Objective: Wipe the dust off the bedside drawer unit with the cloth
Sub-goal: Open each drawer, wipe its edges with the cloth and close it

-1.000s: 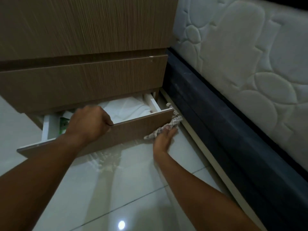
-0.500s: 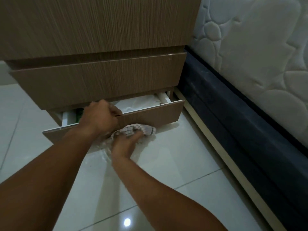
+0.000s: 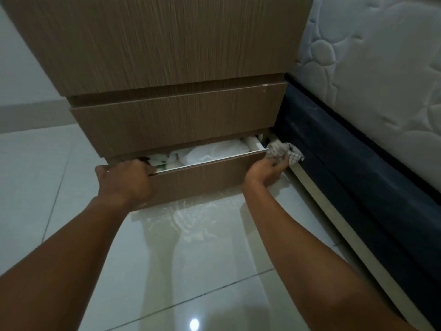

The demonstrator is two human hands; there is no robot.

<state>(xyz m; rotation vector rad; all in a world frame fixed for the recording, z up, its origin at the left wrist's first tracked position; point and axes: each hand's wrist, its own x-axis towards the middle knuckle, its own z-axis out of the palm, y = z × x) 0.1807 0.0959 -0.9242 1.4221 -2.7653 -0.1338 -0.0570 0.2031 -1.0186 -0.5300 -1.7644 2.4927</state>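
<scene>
Left hand [image 3: 124, 180] curled closed over the top edge of the bottom drawer [image 3: 202, 177] of the drawer unit [image 3: 167, 56], apparently steadying it; right hand [image 3: 265, 169] closed around the bunched cloth [image 3: 284, 152], pressed at the drawer's near-bed corner, just beyond its fingers, presumably to wipe that end.

right hand [image 3: 267, 169] + cloth [image 3: 284, 152] moved from mid drawer front, half a second ago, to the bottom drawer's [image 3: 202, 181] right end corner; view shifted, unit now more centred.
</scene>
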